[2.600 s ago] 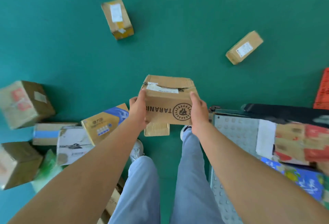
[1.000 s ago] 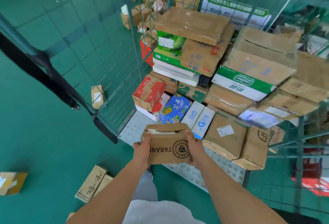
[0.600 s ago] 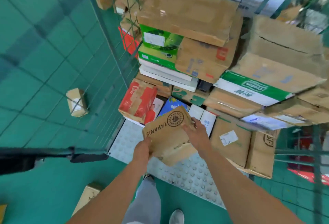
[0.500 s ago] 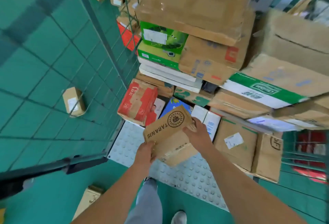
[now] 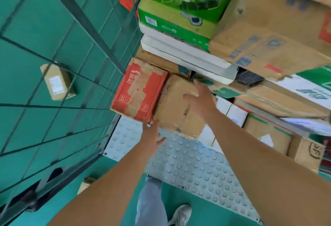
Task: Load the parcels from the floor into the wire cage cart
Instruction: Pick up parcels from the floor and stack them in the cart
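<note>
The plain brown parcel (image 5: pixel 174 116) lies tilted in the wire cage cart, wedged against a torn red-and-brown box (image 5: pixel 139 93) on its left. My right hand (image 5: pixel 200 100) rests flat on the parcel's top with straight, spread fingers. My left hand (image 5: pixel 152 133) touches the parcel's near left corner, thumb out to the right; its fingertips are hidden against the cardboard. The cart's studded grey floor plate (image 5: pixel 193 163) shows bare in front of the parcel.
Above and right of the parcel, a high stack overhangs: green cartons (image 5: pixel 172 23), flat white boxes (image 5: pixel 188 53), large brown cartons (image 5: pixel 268 33). The cage's green wire side (image 5: pixel 100 33) stands left. Outside it a small brown parcel (image 5: pixel 57 82) lies on the green floor.
The parcel went forward from mid-air into the gap beside the red box. My right hand shifted from its side to its top, and my left hand slid down to its near corner.
</note>
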A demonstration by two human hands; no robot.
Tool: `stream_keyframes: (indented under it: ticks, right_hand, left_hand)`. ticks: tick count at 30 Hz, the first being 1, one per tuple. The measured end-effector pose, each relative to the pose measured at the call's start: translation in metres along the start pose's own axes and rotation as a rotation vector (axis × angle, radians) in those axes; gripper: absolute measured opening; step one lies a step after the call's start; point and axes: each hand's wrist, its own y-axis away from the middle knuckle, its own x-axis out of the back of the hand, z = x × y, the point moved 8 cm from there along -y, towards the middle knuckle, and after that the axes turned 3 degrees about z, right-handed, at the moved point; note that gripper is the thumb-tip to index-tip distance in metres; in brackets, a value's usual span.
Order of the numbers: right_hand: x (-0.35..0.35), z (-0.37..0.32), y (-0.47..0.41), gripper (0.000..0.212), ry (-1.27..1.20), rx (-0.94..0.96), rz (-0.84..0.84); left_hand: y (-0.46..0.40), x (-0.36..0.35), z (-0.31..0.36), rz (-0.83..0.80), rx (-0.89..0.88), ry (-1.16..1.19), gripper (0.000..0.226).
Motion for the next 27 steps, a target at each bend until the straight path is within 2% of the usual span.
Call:
stream_keyframes:
  ticks: [3,6,9,11,15,17,21,23,25,27]
  right_hand:
    - [-0.021,0.035,-0.001,0.076,-0.141,-0.159,-0.024]
    - [-0.034,0.097,0.011,0.093,-0.211,-0.373,-0.004]
    - [-0.049,0.139,0.028,0.07,-0.261,-0.556,-0.017]
    - [-0.064,0.145,0.036,0.065,-0.34,-0.631,-0.072]
    - [-0.083,0.135,0.035,0.041,-0.352,-0.586,-0.147]
    - [-0.08,0.133,0.042,0.042,-0.342,-0.583,-0.135]
    - [-0.067,0.13,0.067,0.053,-0.378,-0.587,-0.082]
    - [-0.061,0.121,0.089,0.043,-0.378,-0.567,-0.128]
    - [-0.052,0.111,0.118,0.022,-0.368,-0.552,-0.161]
    - [-0.041,0.1,0.155,0.019,-0.358,-0.52,-0.19]
  left_hand:
    - [-0.02,0.001,0.001,0.004,-0.022,-0.118,0.033]
    - [-0.035,-0.001,-0.007,-0.02,-0.012,-0.196,0.026]
    - [-0.045,-0.005,-0.014,-0.03,0.004,-0.216,0.029]
    - [-0.048,-0.009,-0.012,-0.031,-0.006,-0.216,0.028]
    - [-0.044,-0.017,-0.001,-0.062,-0.065,-0.224,0.038]
    - [-0.035,-0.018,0.001,-0.056,-0.065,-0.249,0.042]
    - [-0.008,-0.008,-0.004,-0.005,-0.063,-0.246,0.035]
    - [0.016,-0.003,-0.01,-0.01,-0.079,-0.222,0.03]
    - [0.049,0.004,-0.018,-0.009,-0.094,-0.172,0.027]
    - [0.091,0.013,-0.032,-0.012,-0.117,-0.118,0.021]
